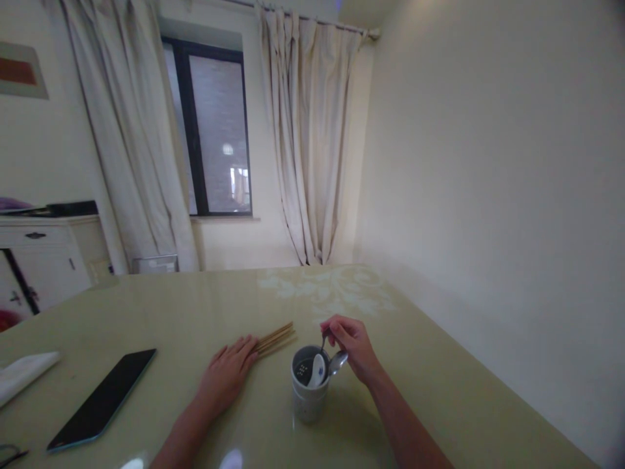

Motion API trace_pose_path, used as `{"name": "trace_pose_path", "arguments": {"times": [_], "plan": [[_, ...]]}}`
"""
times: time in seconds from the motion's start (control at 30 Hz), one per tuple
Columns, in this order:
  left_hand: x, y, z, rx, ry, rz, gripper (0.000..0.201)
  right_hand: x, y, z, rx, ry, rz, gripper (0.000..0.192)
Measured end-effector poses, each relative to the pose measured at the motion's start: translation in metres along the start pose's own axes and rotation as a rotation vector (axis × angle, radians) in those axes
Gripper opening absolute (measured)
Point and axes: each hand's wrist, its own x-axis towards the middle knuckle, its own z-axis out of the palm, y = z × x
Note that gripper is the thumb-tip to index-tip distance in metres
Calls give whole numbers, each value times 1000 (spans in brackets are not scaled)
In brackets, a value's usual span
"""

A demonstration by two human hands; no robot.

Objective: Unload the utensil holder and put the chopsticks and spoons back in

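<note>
A grey cylindrical holder (310, 400) stands upright on the table, with drain holes visible in its floor. A white ceramic spoon (318, 370) with a small blue mark and a metal spoon (338, 362), bowl up, lean at its right side. Above the rim, my right hand (352, 342) is closed in a pinch on a thin metal utensil (323, 340), whose lower end is hidden in the holder. To the left, my left hand (232, 368) lies over a bundle of wooden chopsticks (277, 337), holding them against the table; their near ends are covered.
A black tablet (105, 397) lies left of my left hand, and a white flat object (27, 374) is farther left. Part of a dark thin object (12, 451) shows at the lower left corner. The glossy table (195, 306) meets a wall (488, 195) at right.
</note>
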Motion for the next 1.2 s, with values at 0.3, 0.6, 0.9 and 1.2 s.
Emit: {"name": "trace_pose_path", "arguments": {"times": [0.3,0.6,0.9,1.2], "plan": [[3,3,0,-185,63,43,49,4,-15,-10,95,315,-150,42],[1,-2,4,-162,114,13,46,14,7,-21,167,777,-60,49],[3,1,8,-189,197,89,44,6,54,-1,160,607,173,45],[7,42,1,-54,421,382,46,11,66,30,143,365,254,61]]}}
